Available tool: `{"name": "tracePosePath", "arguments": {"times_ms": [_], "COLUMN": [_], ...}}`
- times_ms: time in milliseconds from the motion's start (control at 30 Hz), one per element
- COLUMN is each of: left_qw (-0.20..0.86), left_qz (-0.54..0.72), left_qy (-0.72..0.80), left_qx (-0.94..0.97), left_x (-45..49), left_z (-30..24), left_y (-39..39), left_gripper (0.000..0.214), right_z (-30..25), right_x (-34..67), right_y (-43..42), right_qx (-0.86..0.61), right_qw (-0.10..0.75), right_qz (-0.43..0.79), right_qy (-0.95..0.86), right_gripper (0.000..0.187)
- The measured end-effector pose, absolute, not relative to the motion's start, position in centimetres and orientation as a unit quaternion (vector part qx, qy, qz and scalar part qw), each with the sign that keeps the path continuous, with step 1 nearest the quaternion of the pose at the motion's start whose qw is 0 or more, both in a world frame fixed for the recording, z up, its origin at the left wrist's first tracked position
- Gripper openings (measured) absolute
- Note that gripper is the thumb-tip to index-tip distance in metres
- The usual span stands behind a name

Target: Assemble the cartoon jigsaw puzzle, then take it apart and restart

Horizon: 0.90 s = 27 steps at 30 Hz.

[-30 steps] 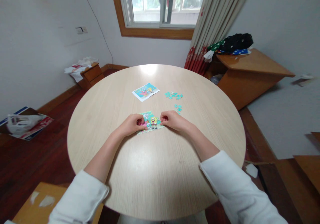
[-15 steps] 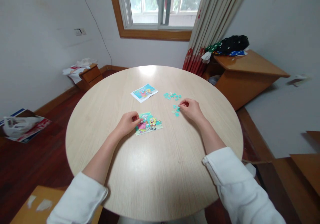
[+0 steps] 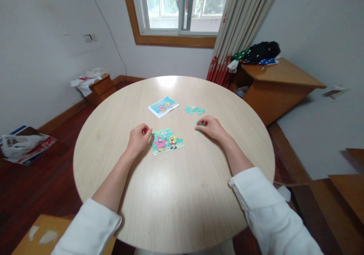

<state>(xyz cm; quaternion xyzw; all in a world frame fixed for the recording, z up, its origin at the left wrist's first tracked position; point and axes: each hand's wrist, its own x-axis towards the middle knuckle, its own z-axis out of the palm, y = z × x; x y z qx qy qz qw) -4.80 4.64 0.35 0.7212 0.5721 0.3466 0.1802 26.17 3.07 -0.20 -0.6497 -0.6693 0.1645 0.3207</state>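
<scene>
While the right hand pinches a teal piece, the left hand, curled empty, borders the puzzle, lying crosswise.

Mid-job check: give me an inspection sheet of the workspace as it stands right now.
Surface: round pale wood table, with window glare at the far edge.
Things in hand: partly built cartoon puzzle between the hands; loose teal pieces farther back; nearer teal pieces at the right hand.
Clutter: reference picture flat beyond the puzzle; plastic bag on the floor; clothes pile on the desk.
Hands: left hand curled beside the puzzle's left edge; right hand has its fingers on the nearer teal pieces; grip unclear.
Cables: thin wire down the left wall.
Surroundings: window, curtain, wooden desk, small cabinet.
</scene>
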Motion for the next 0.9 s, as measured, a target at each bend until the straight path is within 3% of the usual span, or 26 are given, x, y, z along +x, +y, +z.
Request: {"name": "tracePosePath", "arguments": {"times_ms": [167, 333, 433, 567, 700, 900], "left_qw": [0.175, 0.174, 0.182, 0.210, 0.235, 0.256], "left_qz": [0.344, 0.345, 0.340, 0.311, 0.271, 0.245], "left_qy": [0.577, 0.575, 0.564, 0.520, 0.477, 0.454], "left_qx": [0.720, 0.721, 0.730, 0.767, 0.802, 0.818], "left_x": [-4.7, -4.7, -4.7, -4.6, -4.5, -4.6], "left_z": [0.3, 0.1, 0.1, 0.1, -0.1, -0.7], "left_y": [4.7, 4.7, 4.7, 4.6, 4.4, 4.6], "left_gripper": [0.018, 0.018, 0.018, 0.019, 0.033, 0.039], "right_z": [-0.6, -0.3, 0.4, 1.3, 1.7, 1.9], "right_x": [25.8, 25.6, 24.7, 22.9, 21.6, 21.4], "right_y": [3.4, 3.3, 2.7, 1.5, 0.7, 0.8], "right_qx": [-0.667, -0.652, -0.612, -0.535, -0.483, -0.488], "right_qw": [0.276, 0.287, 0.336, 0.375, 0.306, 0.256], "right_qz": [0.138, 0.171, 0.230, 0.395, 0.499, 0.498], "right_qy": [-0.678, -0.681, -0.678, -0.646, -0.651, -0.669], "right_gripper": [0.011, 0.010, 0.007, 0.010, 0.013, 0.011]}}
